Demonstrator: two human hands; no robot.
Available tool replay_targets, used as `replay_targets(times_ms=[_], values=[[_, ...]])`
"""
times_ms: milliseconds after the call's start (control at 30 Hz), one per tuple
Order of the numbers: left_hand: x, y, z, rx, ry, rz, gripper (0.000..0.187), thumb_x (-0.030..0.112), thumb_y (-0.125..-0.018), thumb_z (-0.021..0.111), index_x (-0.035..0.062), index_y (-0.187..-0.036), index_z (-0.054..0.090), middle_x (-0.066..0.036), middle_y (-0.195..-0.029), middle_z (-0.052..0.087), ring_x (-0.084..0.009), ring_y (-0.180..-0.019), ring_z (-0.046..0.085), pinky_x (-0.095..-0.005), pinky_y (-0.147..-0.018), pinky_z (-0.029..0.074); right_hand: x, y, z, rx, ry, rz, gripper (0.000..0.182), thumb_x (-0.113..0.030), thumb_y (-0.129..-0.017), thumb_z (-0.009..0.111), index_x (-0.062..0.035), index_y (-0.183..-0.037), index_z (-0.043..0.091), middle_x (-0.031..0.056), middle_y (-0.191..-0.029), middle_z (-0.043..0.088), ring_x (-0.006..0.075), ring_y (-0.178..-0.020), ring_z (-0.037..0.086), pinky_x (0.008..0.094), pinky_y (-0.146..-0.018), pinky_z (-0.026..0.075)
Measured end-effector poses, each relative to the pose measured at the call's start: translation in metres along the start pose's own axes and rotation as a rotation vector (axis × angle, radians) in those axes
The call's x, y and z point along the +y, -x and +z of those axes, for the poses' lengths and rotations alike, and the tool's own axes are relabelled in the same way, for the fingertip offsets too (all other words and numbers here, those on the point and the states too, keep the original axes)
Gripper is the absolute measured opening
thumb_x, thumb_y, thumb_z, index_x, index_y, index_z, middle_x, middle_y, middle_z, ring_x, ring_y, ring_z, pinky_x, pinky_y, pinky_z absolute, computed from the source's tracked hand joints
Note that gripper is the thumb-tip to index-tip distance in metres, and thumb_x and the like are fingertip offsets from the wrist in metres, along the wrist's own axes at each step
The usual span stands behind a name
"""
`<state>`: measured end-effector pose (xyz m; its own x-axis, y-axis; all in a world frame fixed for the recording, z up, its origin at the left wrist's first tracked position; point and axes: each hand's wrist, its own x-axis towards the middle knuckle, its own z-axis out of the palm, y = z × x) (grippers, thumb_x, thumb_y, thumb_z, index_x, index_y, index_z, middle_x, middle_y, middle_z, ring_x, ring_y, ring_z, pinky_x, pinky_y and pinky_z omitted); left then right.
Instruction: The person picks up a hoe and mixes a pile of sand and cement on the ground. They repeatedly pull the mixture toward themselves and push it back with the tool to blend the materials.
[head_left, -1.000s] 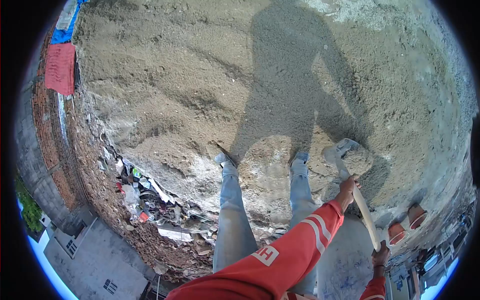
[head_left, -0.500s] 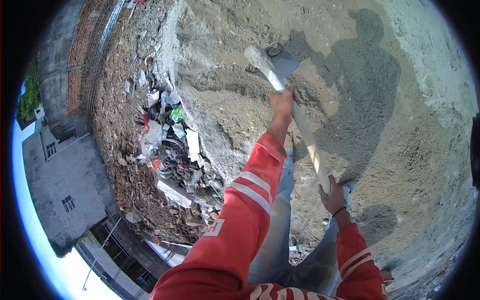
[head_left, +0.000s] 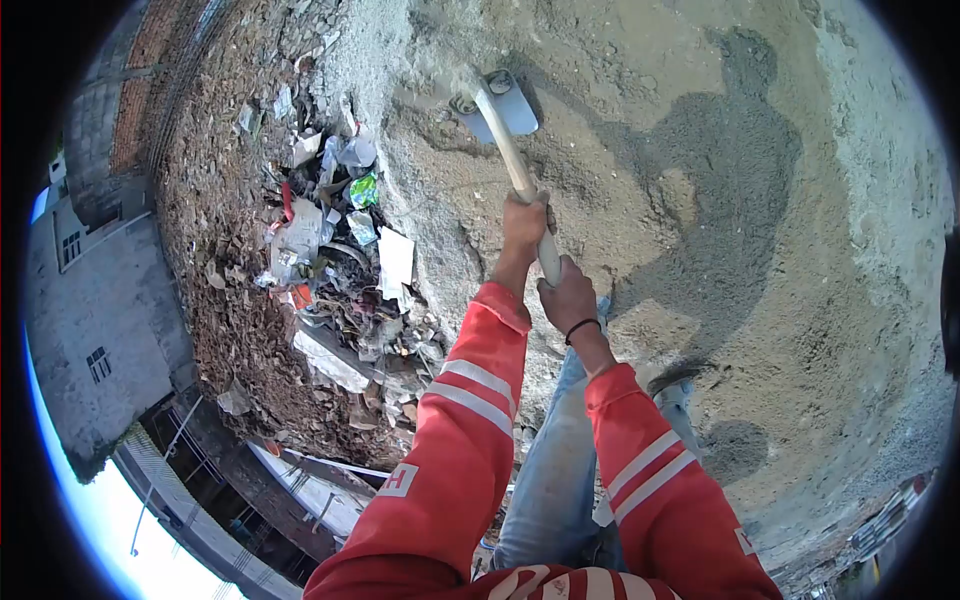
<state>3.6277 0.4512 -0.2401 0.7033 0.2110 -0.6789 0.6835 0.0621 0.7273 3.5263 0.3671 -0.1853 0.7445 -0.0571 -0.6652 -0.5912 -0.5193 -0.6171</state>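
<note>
From my end I am reading a single H on the white patch (head_left: 399, 481) of the left sleeve (head_left: 455, 445); the chest print (head_left: 585, 585) is running off the bottom edge, so I am not making out its letters. The hoe (head_left: 508, 150) is extending ahead of the body over sandy ground (head_left: 850, 360), its handle (head_left: 513, 162) slanting from the hands up and to the left, its flat blade (head_left: 515, 110) sitting at the far end; whether it is touching the ground, I am not managing to tell. The left hand (head_left: 524, 225) is clamping its fingers around the handle, and the right hand (head_left: 570, 298) is clasping it just beside, nearer the body. Rubbish (head_left: 335, 255) is bordering the ground on the left, rubble (head_left: 235, 320) is spreading beyond, a grey building (head_left: 120, 310) is standing farther off, and sunlight is throwing a person's shadow (head_left: 735, 170).
</note>
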Motion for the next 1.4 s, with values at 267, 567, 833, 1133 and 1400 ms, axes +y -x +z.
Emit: replay_targets(times_ms=[267,567,833,1133,1400], values=[[-0.12,0.051,0.035,-0.023,0.017,-0.3,0.011,0.009,-0.085,0.06,0.0019,-0.086,0.053,-0.005,-0.064,0.05,-0.0143,-0.049,0.05,-0.0293,-0.042,0.045,0.121,0.047,-0.001,-0.069,-0.081,0.066,0.039,-0.027,-0.073,0.066,0.0016,-0.097,0.056,0.0246,-0.088,0.064,0.0416,-0.085,0.062,0.0462,-0.076,0.049],[-0.159,0.059,0.084,-0.09,0.167,-0.416,0.021,0.007,-0.091,0.045,0.0048,-0.111,0.051,-0.005,-0.072,0.049,-0.0161,-0.059,0.049,-0.0288,-0.051,0.045,0.209,0.127,-0.08,-0.112,-0.226,-0.034,0.035,-0.026,-0.077,0.061,0.0032,-0.094,0.053,0.027,-0.085,0.063,0.0412,-0.082,0.063,0.0475,-0.073,0.05],[-0.343,0.299,0.232,-0.197,0.194,-0.799,0.019,0.017,-0.083,0.063,0.0124,-0.075,0.046,0.0,-0.061,0.04,-0.0173,-0.056,0.042,-0.0345,-0.059,0.042,0.483,0.444,-0.182,-0.104,-0.06,0.27,0.04,-0.024,-0.074,0.066,-0.0081,-0.107,0.05,0.0192,-0.076,0.063,0.0387,-0.076,0.062,0.0493,-0.068,0.049],[-0.455,0.585,0.321,-0.329,0.28,-1.35,0.022,0.015,-0.079,0.069,0.0107,-0.079,0.048,-0.004,-0.071,0.049,-0.0226,-0.07,0.053,-0.0394,-0.075,0.05,0.622,0.712,-0.23,0.276,0.274,0.727,0.028,-0.008,-0.063,0.065,-0.0083,-0.089,0.054,0.015,-0.082,0.063,0.0378,-0.079,0.061,0.0477,-0.068,0.047],[-0.352,0.36,0.258,-0.357,0.166,-0.891,0.015,0.018,-0.082,0.063,0.0141,-0.086,0.049,-0.002,-0.062,0.043,-0.0196,-0.057,0.048,-0.0389,-0.064,0.048,0.549,0.495,-0.122,0.202,0.229,0.469,0.031,-0.016,-0.065,0.067,-0.0123,-0.094,0.054,0.014,-0.083,0.063,0.0375,-0.085,0.061,0.0485,-0.072,0.048]])
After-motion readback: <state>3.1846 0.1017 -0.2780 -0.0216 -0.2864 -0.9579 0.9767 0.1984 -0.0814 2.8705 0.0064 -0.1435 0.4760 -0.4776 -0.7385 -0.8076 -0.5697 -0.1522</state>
